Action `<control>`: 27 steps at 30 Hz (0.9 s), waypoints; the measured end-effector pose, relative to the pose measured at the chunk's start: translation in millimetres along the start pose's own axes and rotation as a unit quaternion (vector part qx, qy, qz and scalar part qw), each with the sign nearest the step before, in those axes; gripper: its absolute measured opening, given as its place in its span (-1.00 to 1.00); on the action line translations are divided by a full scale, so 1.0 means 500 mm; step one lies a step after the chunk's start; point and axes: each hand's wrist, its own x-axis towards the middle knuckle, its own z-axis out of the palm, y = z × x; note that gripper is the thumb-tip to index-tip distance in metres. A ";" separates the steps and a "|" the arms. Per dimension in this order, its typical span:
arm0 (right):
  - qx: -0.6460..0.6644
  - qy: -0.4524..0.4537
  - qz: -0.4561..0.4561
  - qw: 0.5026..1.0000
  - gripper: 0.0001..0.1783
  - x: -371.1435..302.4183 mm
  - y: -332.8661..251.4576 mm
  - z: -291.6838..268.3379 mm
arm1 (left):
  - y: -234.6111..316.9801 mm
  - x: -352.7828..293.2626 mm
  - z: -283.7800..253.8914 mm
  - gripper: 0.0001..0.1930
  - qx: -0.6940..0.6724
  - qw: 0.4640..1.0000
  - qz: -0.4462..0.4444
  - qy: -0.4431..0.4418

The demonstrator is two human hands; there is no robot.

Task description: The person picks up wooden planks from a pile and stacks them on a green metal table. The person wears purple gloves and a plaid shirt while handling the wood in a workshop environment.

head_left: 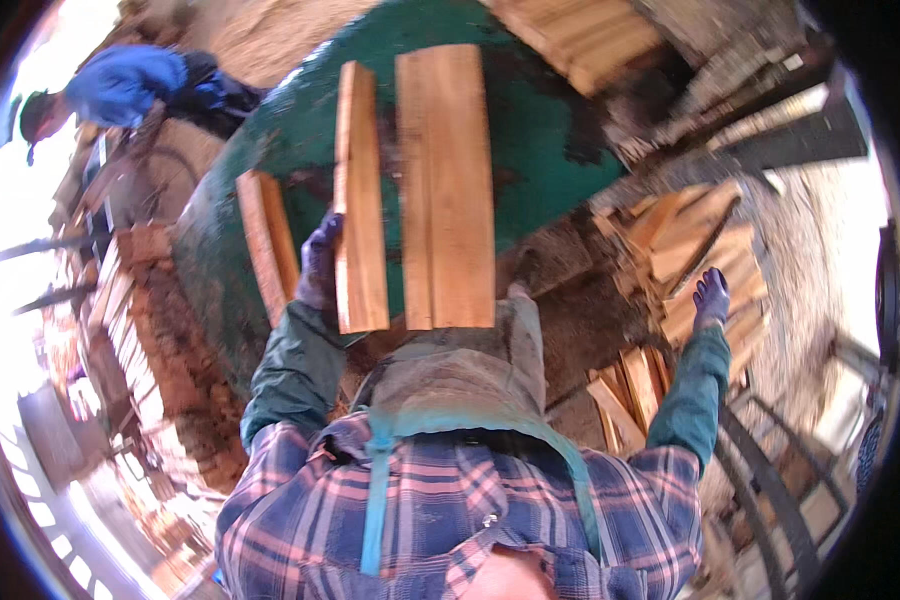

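Observation:
My left hand point(320, 262), in a purple glove, grips the left edge of a narrow wooden board point(362, 220) over the green table. Just right of it lies a wider piece of wood point(460, 190) with a lengthwise seam; I cannot tell whether it is one board or two side by side. A short board with a bark-brown edge point(268, 240) lies left of my left hand. Out to the right, my gloved right hand point(711, 298) is over a stack of boards point(740, 270), fingers stretched out and apart. A dark-edged strip point(707, 245) lies by its fingertips.
The green tabletop point(540, 150) spreads ahead of me. More boards point(580, 40) sit at its far right, beside dark beams point(790, 140). Short boards point(630, 390) stand low right. Stacked wood point(160, 350) rises at left. A person in blue point(130, 85) bends at far left.

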 end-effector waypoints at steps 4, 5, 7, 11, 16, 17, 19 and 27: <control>0.126 -0.376 0.056 0.916 -0.50 -0.212 -0.073 0.205 | 0.007 -0.025 -0.015 -0.39 -0.118 0.987 -0.022 -0.109; 0.113 -0.417 0.078 0.898 -0.49 -0.291 -0.082 0.270 | 0.003 -0.037 -0.002 -0.33 -0.077 0.989 0.011 -0.129; 0.131 -0.510 0.046 0.849 -0.48 -0.469 -0.092 0.413 | 0.000 -0.055 0.030 -0.19 -0.054 0.974 0.017 -0.219; 0.252 -0.490 0.042 0.834 -0.48 -0.749 -0.057 0.628 | -0.022 -0.087 0.116 -0.18 0.052 0.913 -0.098 -0.393; 0.388 -0.168 0.059 0.904 -0.58 -0.819 0.035 0.547 | -0.058 -0.099 0.150 -0.56 0.335 0.843 -0.061 -0.416; 0.376 -0.079 0.056 0.922 -0.55 -0.816 0.080 0.510 | -0.067 -0.104 0.148 -0.57 0.367 0.842 -0.055 -0.392; 0.391 0.054 0.077 0.915 -0.53 -0.784 0.191 0.444 | -0.072 -0.099 0.143 -0.61 0.337 0.855 -0.053 -0.390; 0.420 0.301 0.262 0.815 -0.45 -0.496 0.678 -0.030 | -0.054 -0.034 0.102 -0.57 0.306 0.932 -0.014 -0.195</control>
